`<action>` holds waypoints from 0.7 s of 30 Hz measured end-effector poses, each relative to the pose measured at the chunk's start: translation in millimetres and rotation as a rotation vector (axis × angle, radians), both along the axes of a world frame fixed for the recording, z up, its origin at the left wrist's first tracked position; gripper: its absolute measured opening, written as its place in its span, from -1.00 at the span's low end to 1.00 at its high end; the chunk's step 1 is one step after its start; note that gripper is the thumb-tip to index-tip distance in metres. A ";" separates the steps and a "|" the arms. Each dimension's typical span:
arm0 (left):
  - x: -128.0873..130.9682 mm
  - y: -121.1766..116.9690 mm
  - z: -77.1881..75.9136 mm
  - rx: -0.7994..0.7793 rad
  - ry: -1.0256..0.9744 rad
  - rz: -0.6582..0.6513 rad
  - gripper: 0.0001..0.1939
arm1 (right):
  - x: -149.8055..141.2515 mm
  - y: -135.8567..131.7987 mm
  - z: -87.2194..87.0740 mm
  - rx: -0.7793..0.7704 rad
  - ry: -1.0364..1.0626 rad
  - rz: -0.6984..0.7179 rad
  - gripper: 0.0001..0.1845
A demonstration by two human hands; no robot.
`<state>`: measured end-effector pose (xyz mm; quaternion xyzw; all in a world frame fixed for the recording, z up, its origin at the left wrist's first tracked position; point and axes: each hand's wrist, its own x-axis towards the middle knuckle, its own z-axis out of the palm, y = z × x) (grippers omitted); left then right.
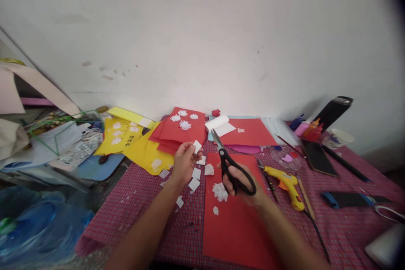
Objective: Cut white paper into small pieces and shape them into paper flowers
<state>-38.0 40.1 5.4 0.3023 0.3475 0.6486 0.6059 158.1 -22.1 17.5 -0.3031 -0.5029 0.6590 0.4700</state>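
Observation:
My left hand [186,161] pinches a small white paper square [197,147] between thumb and fingers, above the table. To its right, my right hand [237,179] grips black-handled scissors [232,162], their blades pointing up and away, apart from the paper. Under my right hand lies a large red paper sheet [236,236]. A pile of small white paper pieces [220,192] rests on it, with one cut piece [215,210] just below. Several more white squares [194,184] are scattered on the checked cloth beside the sheet.
Red sheets with white paper flowers [185,125] and yellow sheets [139,152] lie at the back left. A white paper roll [217,123] sits behind. On the right are a yellow glue gun [284,183], a palette [287,158], paint bottles [311,128], a phone [319,158] and a black flask [333,112].

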 end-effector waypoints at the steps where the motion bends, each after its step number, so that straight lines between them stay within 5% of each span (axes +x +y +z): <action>1: -1.4 1.1 -1.0 -0.018 -0.040 -0.019 -0.71 | 0.8 0.2 0.0 0.001 -0.021 0.042 -0.55; 8: -7.3 7.2 -7.5 -0.104 -0.202 -0.040 -0.80 | -3.0 -3.2 1.7 0.051 -0.177 0.287 -0.53; 21: -8.7 7.9 -8.3 -0.098 -0.223 -0.064 -0.79 | -5.3 -1.3 -3.3 0.002 -0.226 0.315 -0.56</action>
